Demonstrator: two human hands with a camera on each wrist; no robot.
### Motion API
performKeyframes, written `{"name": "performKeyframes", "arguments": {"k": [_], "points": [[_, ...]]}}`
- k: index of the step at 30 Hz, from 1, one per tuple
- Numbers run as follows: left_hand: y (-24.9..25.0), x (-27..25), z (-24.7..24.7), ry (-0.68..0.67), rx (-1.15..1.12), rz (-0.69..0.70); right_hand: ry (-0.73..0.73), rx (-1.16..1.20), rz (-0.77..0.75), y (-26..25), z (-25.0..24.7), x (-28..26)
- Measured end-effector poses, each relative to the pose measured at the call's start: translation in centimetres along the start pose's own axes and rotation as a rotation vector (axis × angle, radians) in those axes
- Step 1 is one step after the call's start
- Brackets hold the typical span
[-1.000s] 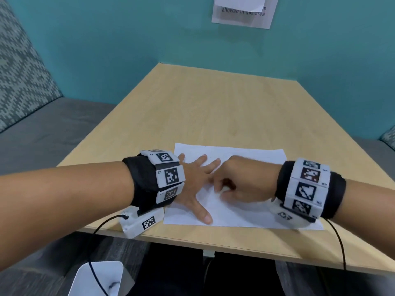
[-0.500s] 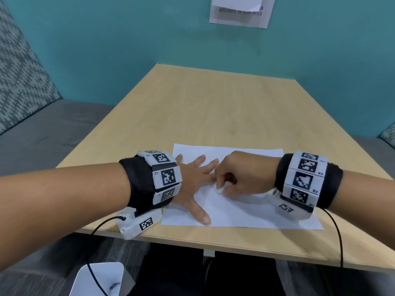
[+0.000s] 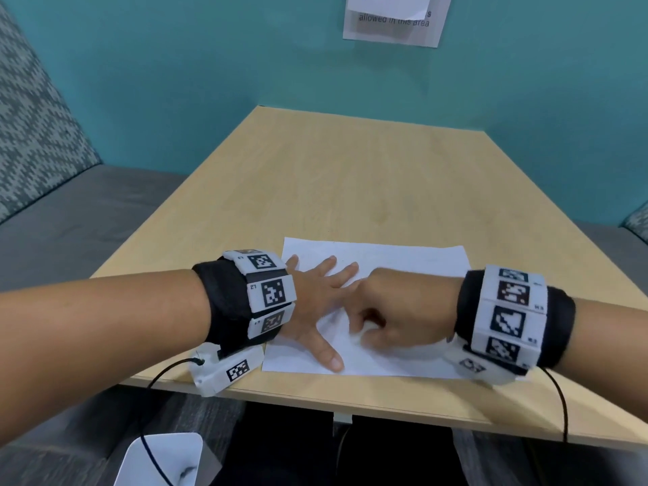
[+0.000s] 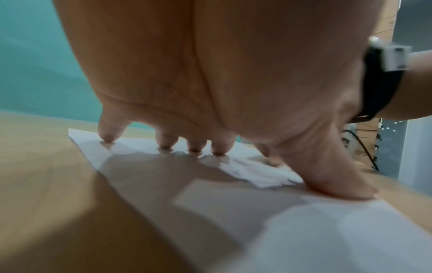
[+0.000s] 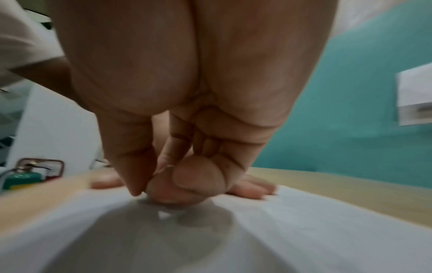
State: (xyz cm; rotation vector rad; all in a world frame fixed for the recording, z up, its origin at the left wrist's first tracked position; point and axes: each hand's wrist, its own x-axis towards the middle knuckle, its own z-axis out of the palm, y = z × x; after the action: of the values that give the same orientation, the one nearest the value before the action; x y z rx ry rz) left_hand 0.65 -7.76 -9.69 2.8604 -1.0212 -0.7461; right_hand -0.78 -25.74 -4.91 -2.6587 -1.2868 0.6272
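A white sheet of paper (image 3: 403,261) lies near the front edge of the wooden table (image 3: 350,177). My left hand (image 3: 315,299) lies flat on the sheet's left part with fingers spread, and its fingertips (image 4: 194,147) press the paper (image 4: 257,173). My right hand (image 3: 396,310) is curled beside the left index finger, thumb against the bent fingers, with their tips down on the paper (image 5: 304,221). In the right wrist view, nothing shows between the fingers of the right hand (image 5: 182,181). The left hand's fingers (image 5: 252,190) lie just beyond it.
A teal wall with a paper sign (image 3: 392,19) stands behind the table. A grey bench seat (image 3: 70,212) with a patterned backrest (image 3: 31,117) runs along the left. A white device (image 3: 164,457) and cables hang below the front edge.
My right hand's fingertips have slid a little toward me on the paper, into the gap between the left index finger and thumb. The left hand stays flat in place.
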Motion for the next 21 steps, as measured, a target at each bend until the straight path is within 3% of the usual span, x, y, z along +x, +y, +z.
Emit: {"name": "performKeyframes", "arguments": {"k": [3,8,12,17,21], "points": [[-0.1,0.1,0.1,-0.009,0.023,-0.016,0.093,-0.024,0.106,2.0,-0.8,0.2],[0.1,0.0,-0.1,-0.012,0.007,-0.005,-0.009,-0.052,-0.016,-0.6,0.5,-0.1],[0.0,0.0,-0.1,-0.027,0.022,-0.019,0.1,-0.069,0.101,1.8,-0.8,0.3],[0.1,-0.1,-0.2,-0.033,0.022,-0.014,-0.038,-0.024,-0.021,-0.7,0.5,-0.2],[0.1,-0.2,-0.2,-0.038,0.033,-0.022,0.11,-0.055,0.117,2.3,-0.9,0.2]]}}
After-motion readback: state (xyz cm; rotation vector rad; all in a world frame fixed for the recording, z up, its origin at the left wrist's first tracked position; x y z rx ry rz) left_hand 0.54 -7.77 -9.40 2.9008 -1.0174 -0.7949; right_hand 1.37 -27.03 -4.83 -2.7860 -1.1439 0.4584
